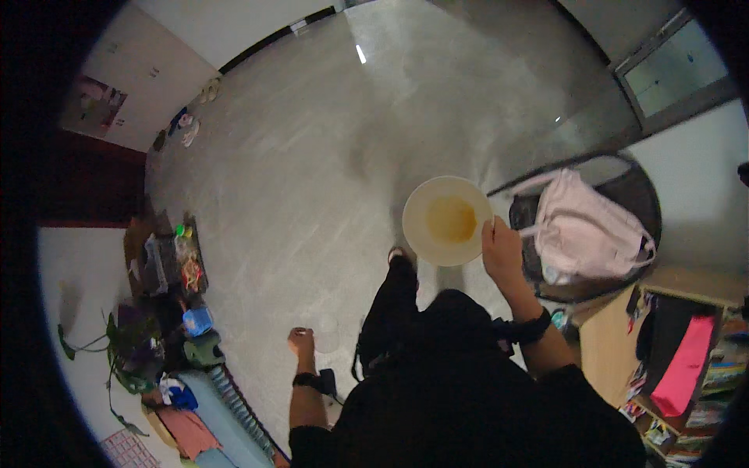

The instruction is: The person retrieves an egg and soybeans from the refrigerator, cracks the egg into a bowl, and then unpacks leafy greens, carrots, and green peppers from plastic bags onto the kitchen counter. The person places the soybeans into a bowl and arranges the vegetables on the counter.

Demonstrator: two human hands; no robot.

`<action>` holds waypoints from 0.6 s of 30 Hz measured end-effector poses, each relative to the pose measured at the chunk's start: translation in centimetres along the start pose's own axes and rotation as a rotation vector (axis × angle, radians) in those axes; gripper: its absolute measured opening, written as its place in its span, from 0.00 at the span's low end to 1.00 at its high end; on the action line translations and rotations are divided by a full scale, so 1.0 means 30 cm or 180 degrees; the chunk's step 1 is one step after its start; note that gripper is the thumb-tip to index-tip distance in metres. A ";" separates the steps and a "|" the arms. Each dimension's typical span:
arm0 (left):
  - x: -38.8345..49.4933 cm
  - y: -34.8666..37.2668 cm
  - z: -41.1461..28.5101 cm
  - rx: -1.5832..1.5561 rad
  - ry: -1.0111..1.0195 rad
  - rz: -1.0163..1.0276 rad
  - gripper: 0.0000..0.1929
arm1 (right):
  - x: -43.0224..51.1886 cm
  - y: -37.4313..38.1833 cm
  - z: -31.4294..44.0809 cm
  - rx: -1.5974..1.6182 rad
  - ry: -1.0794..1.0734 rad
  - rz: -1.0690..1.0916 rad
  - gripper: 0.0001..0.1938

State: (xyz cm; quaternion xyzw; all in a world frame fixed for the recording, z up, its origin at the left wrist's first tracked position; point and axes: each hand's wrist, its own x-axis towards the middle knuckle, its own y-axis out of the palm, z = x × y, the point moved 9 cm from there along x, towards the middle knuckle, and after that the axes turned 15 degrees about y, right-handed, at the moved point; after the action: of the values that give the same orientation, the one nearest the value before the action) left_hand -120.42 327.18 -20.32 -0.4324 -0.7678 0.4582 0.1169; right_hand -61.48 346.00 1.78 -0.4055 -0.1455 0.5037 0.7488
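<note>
My right hand [502,248] grips the right rim of a pale round basin [416,228], held out in front of my body above the floor. A shallow yellow-brown patch, apparently liquid, covers its bottom. Lower down on the left, my left hand [301,341] has its fingers curled. Close beside those fingers is a faint see-through round shape [326,338], perhaps a clear container; whether the hand holds it is too blurred to tell. Dark bands circle both my forearms. One foot [398,253] shows just below the basin's left side.
A pink backpack [585,234] rests on a dark round chair [649,205] to the right. Below it stands a wooden shelf unit [608,351] with books. Along the left wall are a potted plant [111,345], boxes and folded fabric [187,430]. Shoes [190,133] lie by a white cabinet [152,88].
</note>
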 end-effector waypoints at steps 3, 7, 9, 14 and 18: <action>0.423 0.046 -0.447 0.0116 0.0807 0.0233 0.11 | 0.245 -0.024 0.182 0.0003 0.0059 -0.0118 0.14; 0.909 0.107 -1.023 0.0243 0.1787 0.0479 0.11 | 0.560 -0.102 0.285 0.0162 0.0399 -0.0322 0.14; 1.147 0.172 -1.212 0.0377 0.1681 0.0483 0.12 | 0.825 -0.056 0.325 -0.0039 0.0674 -0.0311 0.15; 1.541 0.237 -1.572 0.0431 0.1855 0.0335 0.11 | 1.360 0.192 0.700 0.0049 0.0243 -0.0124 0.16; 1.776 0.235 -1.744 0.0644 0.1507 0.0512 0.13 | 1.780 0.220 0.969 -0.0435 0.0413 0.0018 0.14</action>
State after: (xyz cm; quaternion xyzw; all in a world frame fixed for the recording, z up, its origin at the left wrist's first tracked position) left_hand -118.27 401.25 -8.62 -0.5733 -0.6325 0.4265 0.2989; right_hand -59.84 407.06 4.89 -0.4878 -0.1295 0.4674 0.7258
